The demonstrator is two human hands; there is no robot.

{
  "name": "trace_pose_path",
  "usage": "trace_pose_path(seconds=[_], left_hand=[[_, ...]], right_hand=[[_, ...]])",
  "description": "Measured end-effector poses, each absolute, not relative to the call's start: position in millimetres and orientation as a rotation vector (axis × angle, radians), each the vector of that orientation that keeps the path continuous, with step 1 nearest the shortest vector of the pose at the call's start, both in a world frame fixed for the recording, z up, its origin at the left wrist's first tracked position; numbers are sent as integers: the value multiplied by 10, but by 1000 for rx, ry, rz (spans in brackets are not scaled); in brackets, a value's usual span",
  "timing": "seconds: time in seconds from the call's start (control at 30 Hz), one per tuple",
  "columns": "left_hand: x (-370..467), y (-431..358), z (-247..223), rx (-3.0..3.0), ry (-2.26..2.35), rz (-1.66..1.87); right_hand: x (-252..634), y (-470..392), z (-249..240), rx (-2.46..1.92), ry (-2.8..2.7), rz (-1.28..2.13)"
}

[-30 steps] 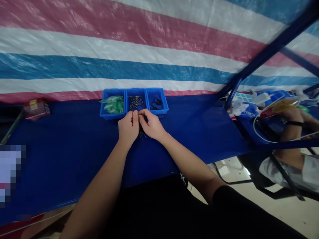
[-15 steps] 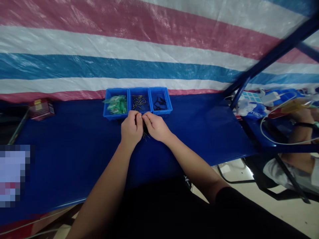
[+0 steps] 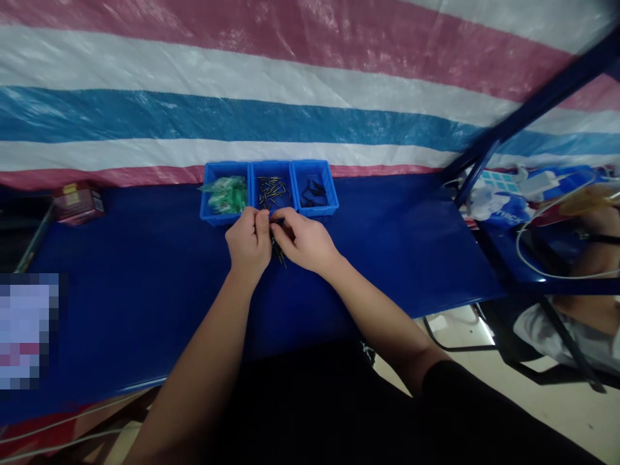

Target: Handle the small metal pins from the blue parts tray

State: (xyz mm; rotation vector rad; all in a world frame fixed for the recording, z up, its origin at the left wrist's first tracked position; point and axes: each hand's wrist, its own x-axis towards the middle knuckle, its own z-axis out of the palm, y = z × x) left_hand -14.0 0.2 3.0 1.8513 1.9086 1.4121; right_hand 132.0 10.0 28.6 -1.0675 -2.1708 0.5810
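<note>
My left hand (image 3: pixel 249 242) is closed, with thumb and fingers pinched together just in front of the blue bins. Beside it my right hand (image 3: pixel 306 240) curls in, its thumb and fingertips meeting near the left thumb. Whatever sits between the fingertips is too small and hidden to make out. Thin dark-and-brass pin-like pieces (image 3: pixel 279 253) show on the table under the hands, partly covered by them. More such pieces (image 3: pixel 274 190) lie loose in the middle bin (image 3: pixel 259 169). Green and clear plastic packets (image 3: pixel 227 195) fill the left bin (image 3: pixel 209 216); black bits (image 3: pixel 314 192) lie in the right bin (image 3: pixel 332 208).
On the blue table (image 3: pixel 159 278) a dark red box (image 3: pixel 78 205) stands at the left. A striped tarp (image 3: pixel 271 116) hangs behind. At the right, a blue metal frame (image 3: pixel 527 116) borders another table with bags and a cable (image 3: pixel 520 248). Another person's arm (image 3: pixel 600 258) is there.
My right fingers have loosened slightly and drawn a little away from the left thumb. The view has shifted a little, and both hands stay low before the bins.
</note>
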Motion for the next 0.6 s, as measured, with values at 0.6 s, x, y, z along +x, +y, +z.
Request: trace_pose_path(seconds=[0.6], left_hand=[[-227,78,9,2017,1852,1570]], right_hand=[[1257,193,281,-1024,-2490,93]])
